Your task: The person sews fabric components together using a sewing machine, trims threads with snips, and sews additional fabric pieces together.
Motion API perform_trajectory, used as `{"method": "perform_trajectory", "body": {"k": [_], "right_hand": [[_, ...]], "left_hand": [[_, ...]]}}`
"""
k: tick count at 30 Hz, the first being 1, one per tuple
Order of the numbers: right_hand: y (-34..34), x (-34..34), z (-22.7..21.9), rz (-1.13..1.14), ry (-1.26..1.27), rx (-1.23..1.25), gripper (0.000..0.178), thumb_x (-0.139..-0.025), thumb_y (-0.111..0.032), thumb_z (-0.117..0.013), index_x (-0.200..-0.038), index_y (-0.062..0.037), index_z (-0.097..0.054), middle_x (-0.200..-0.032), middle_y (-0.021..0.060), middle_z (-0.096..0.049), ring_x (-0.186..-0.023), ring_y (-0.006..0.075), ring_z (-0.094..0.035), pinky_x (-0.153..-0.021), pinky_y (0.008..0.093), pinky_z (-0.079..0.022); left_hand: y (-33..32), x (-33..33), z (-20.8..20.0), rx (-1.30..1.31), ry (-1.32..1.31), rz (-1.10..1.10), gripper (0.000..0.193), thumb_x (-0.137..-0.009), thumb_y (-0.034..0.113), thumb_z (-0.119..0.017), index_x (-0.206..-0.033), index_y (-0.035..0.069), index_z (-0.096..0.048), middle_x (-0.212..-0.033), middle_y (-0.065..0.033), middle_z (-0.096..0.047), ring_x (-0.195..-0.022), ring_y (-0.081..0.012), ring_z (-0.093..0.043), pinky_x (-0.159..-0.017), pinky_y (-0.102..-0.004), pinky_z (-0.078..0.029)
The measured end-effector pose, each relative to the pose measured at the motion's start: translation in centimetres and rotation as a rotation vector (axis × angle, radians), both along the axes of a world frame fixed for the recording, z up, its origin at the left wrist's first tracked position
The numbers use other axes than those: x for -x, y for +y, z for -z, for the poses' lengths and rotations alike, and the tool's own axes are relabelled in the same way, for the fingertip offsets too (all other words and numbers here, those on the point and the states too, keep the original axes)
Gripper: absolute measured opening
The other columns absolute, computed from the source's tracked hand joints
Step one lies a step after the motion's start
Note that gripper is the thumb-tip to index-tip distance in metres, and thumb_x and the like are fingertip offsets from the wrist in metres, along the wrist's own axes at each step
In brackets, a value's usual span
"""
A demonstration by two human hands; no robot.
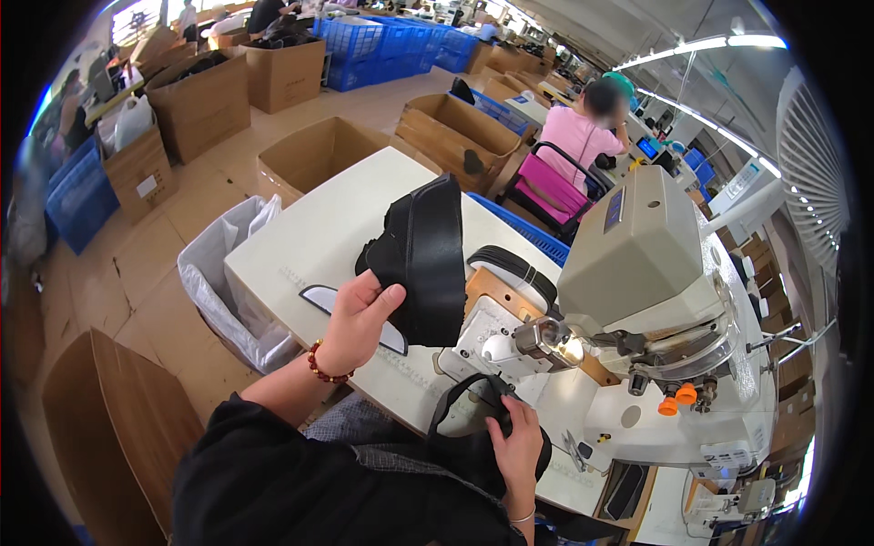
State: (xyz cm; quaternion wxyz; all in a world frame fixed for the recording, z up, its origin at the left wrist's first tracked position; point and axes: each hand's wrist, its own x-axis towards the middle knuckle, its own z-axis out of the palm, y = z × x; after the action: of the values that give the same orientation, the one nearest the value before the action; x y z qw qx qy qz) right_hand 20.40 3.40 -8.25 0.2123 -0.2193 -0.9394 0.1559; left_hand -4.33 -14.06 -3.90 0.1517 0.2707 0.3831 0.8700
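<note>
Right hand (519,446): thumb and fingers pinched on a black loop (469,448), at the counter's near edge. Left hand (353,323): closed on the lower left side of a black panel (432,255), held above the counter (300,237); long axis roughly upright, top end pointing away from the wearer. Sewing machine (637,255), beige, right; blue label (615,207) on its head, lettering too small for me to read. Carton (137,173), white label (147,187), far left.

A smooth, leather-like black piece (432,264) is gleaming; toward its nine o'clock, a crinkled plastic liner (208,280) is shining, while toward eight, a cardboard box (153,419) is showing matt sides.
</note>
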Motion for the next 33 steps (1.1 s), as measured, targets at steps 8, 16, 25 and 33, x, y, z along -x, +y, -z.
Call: {"method": "perform_trajectory", "body": {"k": [8, 16, 25, 33], "right_hand": [[0.3, -0.2, 0.5, 0.003, 0.037, 0.001, 0.037, -0.081, -0.013, -0.073, -0.116, -0.0048, -0.066, -0.106, 0.0165, -0.067, -0.095, 0.0346, -0.065, -0.084, 0.0398, -0.052], [0.2, 0.3, 0.3, 0.025, -0.003, -0.051, 0.035, -0.081, -0.003, -0.063, -0.116, -0.0048, -0.065, -0.099, 0.0174, -0.065, -0.085, 0.0360, -0.065, -0.074, 0.0417, -0.052], [-0.2, 0.6, 0.1, 0.044, -0.054, -0.094, 0.040, -0.078, 0.001, -0.063, -0.117, -0.0066, -0.062, -0.108, 0.0119, -0.066, -0.099, 0.0319, -0.063, -0.083, 0.0406, -0.053], [-0.3, 0.4, 0.0, 0.041, -0.056, -0.089, 0.042, -0.076, 0.000, -0.065, -0.117, -0.0085, -0.062, -0.111, 0.0096, -0.065, -0.103, 0.0306, -0.062, -0.084, 0.0399, -0.053]], "left_hand": [[-0.4, 1.0, 0.8, -0.043, -0.065, 0.163, 0.035, -0.101, 0.009, -0.053, -0.134, -0.002, -0.051, -0.124, -0.0037, -0.063, -0.106, -0.0081, -0.057, -0.089, -0.0236, -0.046], [0.0, 1.2, 0.6, -0.122, -0.126, 0.246, 0.037, -0.101, 0.008, -0.052, -0.136, -0.003, -0.049, -0.131, -0.0072, -0.059, -0.117, -0.0135, -0.056, -0.102, -0.0305, -0.043], [0.2, 1.3, 0.4, -0.098, -0.064, 0.240, 0.033, -0.100, 0.010, -0.057, -0.129, -0.004, -0.054, -0.124, -0.0080, -0.064, -0.111, -0.0129, -0.059, -0.100, -0.0307, -0.045], [0.2, 1.2, 0.9, -0.005, 0.036, 0.259, 0.029, -0.099, 0.008, -0.058, -0.124, -0.006, -0.057, -0.119, -0.0066, -0.066, -0.106, -0.0114, -0.060, -0.096, -0.0292, -0.048]]}}
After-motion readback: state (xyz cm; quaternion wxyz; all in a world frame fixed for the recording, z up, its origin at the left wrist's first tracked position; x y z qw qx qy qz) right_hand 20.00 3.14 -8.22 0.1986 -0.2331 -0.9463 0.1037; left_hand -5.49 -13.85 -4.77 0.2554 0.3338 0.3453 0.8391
